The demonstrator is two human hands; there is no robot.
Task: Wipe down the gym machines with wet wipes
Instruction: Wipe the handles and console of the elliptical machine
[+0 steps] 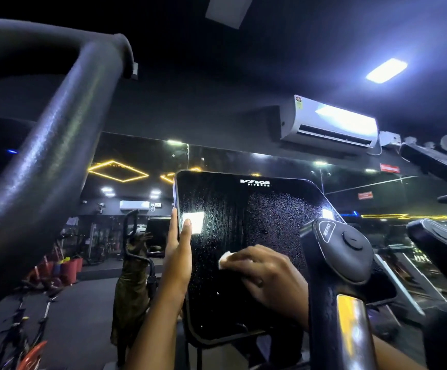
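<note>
A black glossy console screen (243, 222) of a gym machine, marked VIVA FITNESS, fills the middle of the view, with wet streaks and droplets on it. My left hand (177, 260) grips the screen's left edge, thumb on the glass. My right hand (265, 273) presses a white wet wipe (225, 259) against the lower middle of the screen; only a corner of the wipe shows past the fingers.
A thick black padded handlebar (46, 161) arcs across the upper left. A handle with a resistance knob (342, 249) stands close at the right, partly covering my right wrist. A mirror wall behind reflects a person and gym gear. An air conditioner (329, 124) hangs above.
</note>
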